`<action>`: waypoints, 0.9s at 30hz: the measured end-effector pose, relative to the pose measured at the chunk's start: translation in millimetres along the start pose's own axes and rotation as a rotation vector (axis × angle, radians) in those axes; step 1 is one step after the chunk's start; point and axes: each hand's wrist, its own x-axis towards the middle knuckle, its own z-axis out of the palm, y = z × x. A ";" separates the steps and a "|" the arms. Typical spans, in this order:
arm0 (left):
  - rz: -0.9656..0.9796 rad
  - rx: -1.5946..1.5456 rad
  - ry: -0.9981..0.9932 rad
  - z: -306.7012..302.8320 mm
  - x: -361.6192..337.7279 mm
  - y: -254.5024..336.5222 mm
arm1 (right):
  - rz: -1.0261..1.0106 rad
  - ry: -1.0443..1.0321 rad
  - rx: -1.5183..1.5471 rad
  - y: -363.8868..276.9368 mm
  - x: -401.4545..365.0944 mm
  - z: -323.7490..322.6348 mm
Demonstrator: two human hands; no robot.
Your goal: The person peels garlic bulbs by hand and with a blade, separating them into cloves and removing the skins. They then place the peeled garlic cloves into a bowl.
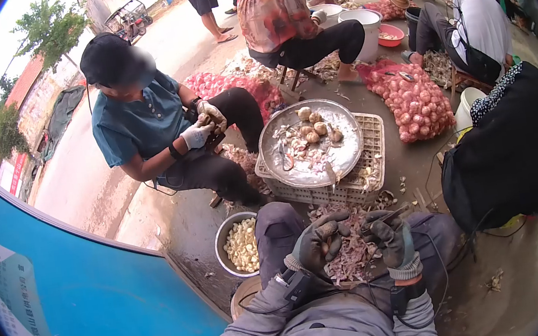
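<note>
My left hand [320, 243], in a dark work glove, is closed above my lap with its fingers curled; what it holds, if anything, is hidden. My right hand [393, 240], gloved as well, closes around what looks like a small knife [400, 210], its thin end pointing right. Between and below my hands lies a heap of garlic skins [353, 255]. Just ahead, a round metal tray [347, 151] carries several garlic bulbs [311, 127], loose peelings and a few small tools. To the left of my knee, a metal bowl [222, 253] holds peeled garlic cloves [243, 246].
The tray rests on a plastic crate [374, 148]. A co-worker [143, 126] in white gloves sits close at left. Dark cloth [508, 145] covers something at right. Mesh garlic sacks [408, 100] lie beyond, near other seated people. A blue panel [94, 277] borders the left.
</note>
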 end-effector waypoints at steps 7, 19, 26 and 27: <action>-0.024 0.076 0.037 -31.1 3.0 -36.6 | -0.104 -0.017 -0.076 1.4 -2.3 -5.1; -0.166 -0.151 0.152 -48.0 2.1 -60.9 | -0.074 -0.039 -0.202 8.4 -6.1 -2.1; -0.080 -0.062 0.042 -35.0 -4.4 -40.2 | -0.009 0.012 -0.157 8.8 -5.0 -8.8; -0.072 -0.065 0.053 -34.7 -4.4 -41.0 | -0.002 0.021 -0.181 7.4 -6.3 -7.8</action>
